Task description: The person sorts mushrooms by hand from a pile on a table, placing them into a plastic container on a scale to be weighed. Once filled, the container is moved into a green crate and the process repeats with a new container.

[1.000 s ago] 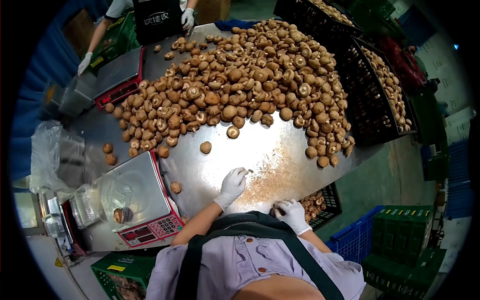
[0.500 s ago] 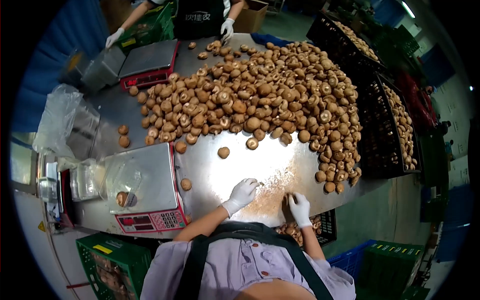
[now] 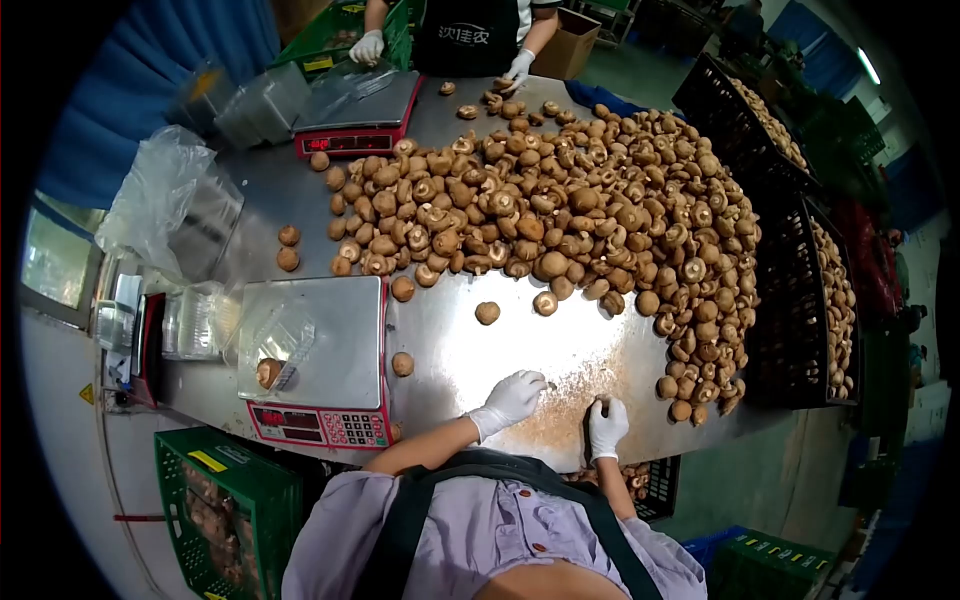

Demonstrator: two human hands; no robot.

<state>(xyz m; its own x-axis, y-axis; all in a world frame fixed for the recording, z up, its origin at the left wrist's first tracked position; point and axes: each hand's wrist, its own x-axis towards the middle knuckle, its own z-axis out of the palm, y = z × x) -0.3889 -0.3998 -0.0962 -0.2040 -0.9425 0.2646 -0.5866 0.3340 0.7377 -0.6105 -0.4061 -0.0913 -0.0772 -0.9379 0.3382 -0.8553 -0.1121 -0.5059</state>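
My left hand, in a white glove, is low over the metal table with its fingers pinched together. A tiny bit shows at its fingertips, too small to name. My right hand, also gloved, is curled closed just to the right; whatever it may hold is hidden. Brown crumbs are scattered on the metal between and beyond both hands. Past them spreads a large heap of shiitake mushrooms. Two loose ones, a mushroom and another mushroom, lie nearer me.
At left, a red-edged scale bears a clear plastic box with a mushroom. Across the table, a co-worker's gloved hands are near a second scale. Black crates of mushrooms flank the right; a green crate stands lower left.
The view has shifted, so the table appears farther right. My hands stay close to the same crumb-covered patch. The co-worker's one hand has moved in by the far scale, where clear plastic now lies.
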